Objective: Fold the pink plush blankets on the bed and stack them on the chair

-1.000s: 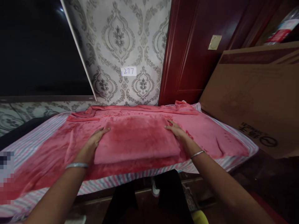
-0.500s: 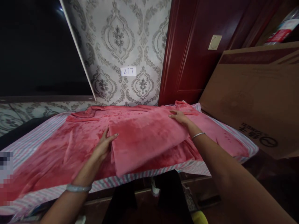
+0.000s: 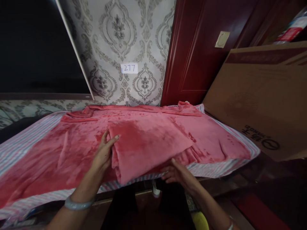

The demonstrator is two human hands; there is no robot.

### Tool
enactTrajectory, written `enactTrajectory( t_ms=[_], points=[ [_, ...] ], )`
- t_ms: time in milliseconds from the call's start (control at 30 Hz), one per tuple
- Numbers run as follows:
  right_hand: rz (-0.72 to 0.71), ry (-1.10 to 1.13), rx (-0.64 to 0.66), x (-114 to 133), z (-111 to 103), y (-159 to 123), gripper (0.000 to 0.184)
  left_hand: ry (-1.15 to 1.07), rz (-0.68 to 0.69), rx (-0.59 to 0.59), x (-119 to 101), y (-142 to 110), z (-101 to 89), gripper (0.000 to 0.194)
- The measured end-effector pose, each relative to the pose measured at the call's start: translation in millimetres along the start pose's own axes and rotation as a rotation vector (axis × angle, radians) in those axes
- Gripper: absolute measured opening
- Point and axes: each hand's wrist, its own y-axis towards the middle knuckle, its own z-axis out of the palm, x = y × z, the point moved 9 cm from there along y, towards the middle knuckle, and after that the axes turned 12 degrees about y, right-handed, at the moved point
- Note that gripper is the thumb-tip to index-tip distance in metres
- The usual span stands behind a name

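A folded piece of pink plush cloth lies on a larger spread of the same pink plush; whether they are one piece I cannot tell. My left hand grips its left edge, thumb on top and the other fingers at the side, partly hidden. Just off its front edge, my right hand hangs open, fingers apart and holding nothing. Under the plush is a striped cloth that covers the table.
A big cardboard box stands at the right, with a bottle behind it. A dark TV screen is at the left. The patterned wall bears a paper label. Something yellow is on the floor below.
My right hand has left the far right corner of the folded cloth and come down towards me to its front edge. My left hand stays at the left edge.
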Motion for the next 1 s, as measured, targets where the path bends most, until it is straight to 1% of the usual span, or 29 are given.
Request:
enactTrajectory(
  t_ms=[33,67,100,167,233,300,367,400,433,467,500,533,567,600,633,667,700,767,833,900,967,1000],
  points=[
    [0.020,0.093,0.025,-9,11,-2,0.070,-0.005,0.011,0.020,-2,-7,3.2,0.088],
    [0.003,0.190,0.031,-12,19,-2,0.068,-0.008,0.016,0.032,-2,-14,4.7,0.090],
    [-0.037,0.290,0.019,-10,24,-1,0.064,-0.008,0.014,0.027,0,-21,3.8,0.093],
    [-0.134,0.478,-0.042,-3,27,2,0.053,0.002,-0.006,-0.012,10,-34,-4.0,0.100],
    [-0.185,0.600,-0.110,-1,24,4,0.048,0.037,-0.031,-0.045,26,-43,-17.2,0.103],
    [-0.186,0.644,-0.153,-5,21,5,0.047,0.099,-0.075,-0.047,47,-47,-35.3,0.106],
    [-0.177,0.651,-0.186,-12,18,6,0.046,0.191,-0.134,-0.031,66,-46,-58.5,0.110],
    [-0.177,0.651,-0.198,-15,16,6,0.046,0.251,-0.149,-0.026,70,-44,-71.4,0.111],
    [-0.179,0.650,-0.206,-17,14,6,0.047,0.317,-0.140,-0.035,68,-41,-84.9,0.111],
    [-0.182,0.648,-0.212,-18,13,5,0.048,0.387,-0.103,-0.054,61,-37,-97.4,0.108],
    [-0.188,0.645,-0.215,-19,13,5,0.050,0.457,-0.037,-0.092,47,-32,-108.6,0.102],
    [-0.195,0.642,-0.217,-19,12,5,0.052,0.523,0.048,-0.142,30,-26,-116.9,0.094],
    [-0.201,0.637,-0.222,-19,12,5,0.053,0.584,0.139,-0.184,10,-20,-120.4,0.085],
    [-0.205,0.634,-0.230,-19,11,5,0.054,0.642,0.226,-0.210,-10,-13,-118.4,0.077],
    [-0.208,0.635,-0.241,-19,11,6,0.055,0.700,0.303,-0.211,-27,-5,-110.6,0.070],
    [-0.209,0.638,-0.252,-20,10,6,0.055,0.758,0.365,-0.186,-41,5,-97.4,0.066],
    [-0.209,0.644,-0.262,-20,9,7,0.056,0.818,0.411,-0.132,-51,17,-79.4,0.064],
    [-0.208,0.653,-0.278,-22,8,8,0.056,0.925,0.467,0.032,-60,45,-34.4,0.066],
    [-0.212,0.657,-0.265,-23,9,10,0.055,1.015,0.459,0.209,-56,73,12.0,0.066],
    [-0.235,0.657,-0.240,-23,10,11,0.053,1.078,0.412,0.333,-47,99,50.5,0.061],
    [-0.271,0.652,-0.220,-20,12,12,0.051,1.096,0.367,0.421,-38,121,80.8,0.050],
    [-0.286,0.646,-0.211,-19,13,13,0.051,1.073,0.361,0.445,-35,129,92.6,0.045]
  ],
)
